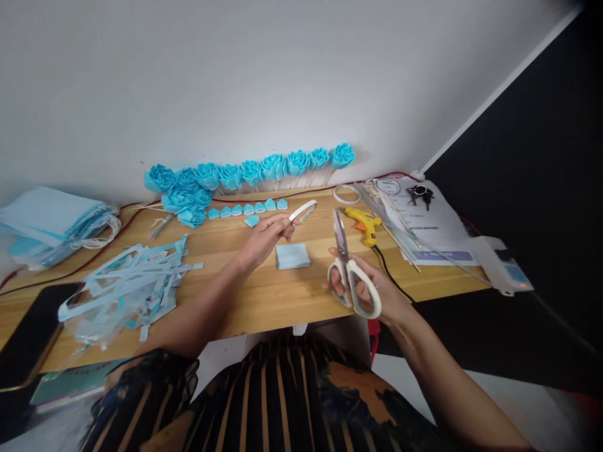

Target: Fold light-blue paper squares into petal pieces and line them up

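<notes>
My left hand (264, 237) is raised over the wooden table (264, 295) and pinches a small roll of white tape (303, 212) between thumb and fingers. My right hand (372, 287) grips white-handled scissors (349, 270), blades closed and pointing up and away from me. A small stack of light blue paper squares (292, 255) lies on the table between the two hands.
Blue paper roses (249, 172) line the wall, with small folded blue pieces (249, 209) in front. Cut blue strips (127, 282) pile at left, blue sheets (47, 223) beyond. A yellow glue gun (364, 223), tape ring (347, 194), papers, keys (419, 193) and a white device (502, 263) sit at right. A phone (32, 333) lies at the left edge.
</notes>
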Demonstrator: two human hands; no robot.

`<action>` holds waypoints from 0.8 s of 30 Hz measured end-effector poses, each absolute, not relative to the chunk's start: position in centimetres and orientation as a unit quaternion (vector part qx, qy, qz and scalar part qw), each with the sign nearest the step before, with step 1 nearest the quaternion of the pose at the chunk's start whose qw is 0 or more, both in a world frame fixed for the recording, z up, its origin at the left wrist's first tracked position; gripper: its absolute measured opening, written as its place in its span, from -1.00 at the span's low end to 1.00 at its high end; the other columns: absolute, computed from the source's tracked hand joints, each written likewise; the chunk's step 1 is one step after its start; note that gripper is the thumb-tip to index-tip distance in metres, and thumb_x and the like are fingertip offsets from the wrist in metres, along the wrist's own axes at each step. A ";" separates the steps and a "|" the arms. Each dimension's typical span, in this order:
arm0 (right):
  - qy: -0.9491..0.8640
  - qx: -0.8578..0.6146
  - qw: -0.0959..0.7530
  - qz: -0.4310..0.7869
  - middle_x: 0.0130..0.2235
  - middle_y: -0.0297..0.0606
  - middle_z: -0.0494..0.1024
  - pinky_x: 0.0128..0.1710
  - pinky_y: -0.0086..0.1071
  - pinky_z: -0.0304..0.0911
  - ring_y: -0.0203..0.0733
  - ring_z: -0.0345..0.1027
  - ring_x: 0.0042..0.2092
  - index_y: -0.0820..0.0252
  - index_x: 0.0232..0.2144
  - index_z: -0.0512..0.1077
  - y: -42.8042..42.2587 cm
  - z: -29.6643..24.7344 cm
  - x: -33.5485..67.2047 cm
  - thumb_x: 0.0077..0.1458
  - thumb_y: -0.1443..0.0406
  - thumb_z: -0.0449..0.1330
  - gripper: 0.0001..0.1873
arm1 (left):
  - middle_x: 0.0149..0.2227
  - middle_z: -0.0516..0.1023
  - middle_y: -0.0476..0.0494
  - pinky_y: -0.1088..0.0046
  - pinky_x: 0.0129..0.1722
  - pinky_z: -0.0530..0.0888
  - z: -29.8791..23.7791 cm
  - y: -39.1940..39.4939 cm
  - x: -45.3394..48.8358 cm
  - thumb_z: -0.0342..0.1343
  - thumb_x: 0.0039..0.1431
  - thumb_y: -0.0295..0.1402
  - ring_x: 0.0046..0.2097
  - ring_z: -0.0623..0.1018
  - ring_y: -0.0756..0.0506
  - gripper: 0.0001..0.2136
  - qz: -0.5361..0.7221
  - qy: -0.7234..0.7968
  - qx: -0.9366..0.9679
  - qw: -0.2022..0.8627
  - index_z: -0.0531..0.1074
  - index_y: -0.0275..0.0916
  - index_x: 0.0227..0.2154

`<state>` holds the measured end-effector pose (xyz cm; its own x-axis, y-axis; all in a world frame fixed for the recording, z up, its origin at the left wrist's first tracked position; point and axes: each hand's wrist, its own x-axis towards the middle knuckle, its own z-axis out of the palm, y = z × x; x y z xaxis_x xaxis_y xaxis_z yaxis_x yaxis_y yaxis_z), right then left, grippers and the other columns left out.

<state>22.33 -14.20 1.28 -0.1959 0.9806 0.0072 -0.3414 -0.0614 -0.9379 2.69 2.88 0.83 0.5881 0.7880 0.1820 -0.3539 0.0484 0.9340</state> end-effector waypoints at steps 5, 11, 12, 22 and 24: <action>-0.455 -0.365 0.516 0.627 -0.25 -0.36 0.40 0.02 -0.18 0.34 -0.38 0.29 -0.36 -0.08 0.14 0.39 -14.4 1.1 21.7 -0.15 -0.09 0.42 -0.20 | -0.62 0.23 0.06 0.43 -0.39 0.28 1.0 2.8 2.6 0.20 0.08 -0.21 -0.48 0.28 0.03 -0.77 0.418 0.217 0.559 0.683 0.53 -0.31 -0.47; -0.479 -0.327 0.501 0.643 -0.20 -0.28 0.39 0.06 -0.07 0.30 -0.25 0.32 -0.26 -0.04 0.17 0.31 -14.2 -0.2 21.9 -0.05 -0.20 0.28 -0.19 | -0.63 0.22 0.06 0.44 -0.40 0.27 1.0 2.6 2.5 0.27 0.06 -0.11 -0.48 0.30 0.03 -0.70 0.417 0.203 0.552 0.693 0.57 -0.32 -0.47; -0.493 -0.314 0.501 0.638 -0.20 -0.25 0.39 0.07 -0.05 0.29 -0.22 0.31 -0.24 0.00 0.17 0.31 -14.0 -0.5 21.9 -0.02 -0.23 0.23 -0.19 | -0.63 0.23 0.06 0.44 -0.40 0.28 0.9 2.6 2.5 0.29 0.06 -0.08 -0.47 0.31 0.03 -0.67 0.416 0.198 0.549 0.697 0.57 -0.31 -0.46; -0.521 -0.286 0.463 0.658 -0.15 -0.18 0.38 0.06 -0.06 0.27 -0.18 0.29 -0.22 0.07 0.20 0.27 -13.6 -0.4 21.7 0.06 -0.23 0.15 -0.20 | -0.58 0.31 0.03 0.42 -0.34 0.32 0.7 2.5 2.4 0.29 -0.01 0.11 -0.44 0.35 0.01 -0.52 0.399 0.182 0.573 0.693 0.58 -0.30 -0.43; -0.511 -0.280 0.453 0.674 -0.15 -0.19 0.37 0.03 -0.09 0.31 -0.21 0.29 -0.23 0.06 0.18 0.29 -13.7 0.0 21.7 0.07 -0.21 0.18 -0.23 | -0.57 0.32 0.01 0.42 -0.33 0.34 0.6 2.5 2.5 0.28 -0.02 0.13 -0.44 0.35 0.01 -0.50 0.394 0.178 0.578 0.692 0.57 -0.31 -0.42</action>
<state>21.68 -13.67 -0.03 -0.4320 0.8978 0.0855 -0.3254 -0.0667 -0.9432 2.47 2.45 0.64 0.6262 0.7512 0.2085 -0.3385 0.0211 0.9407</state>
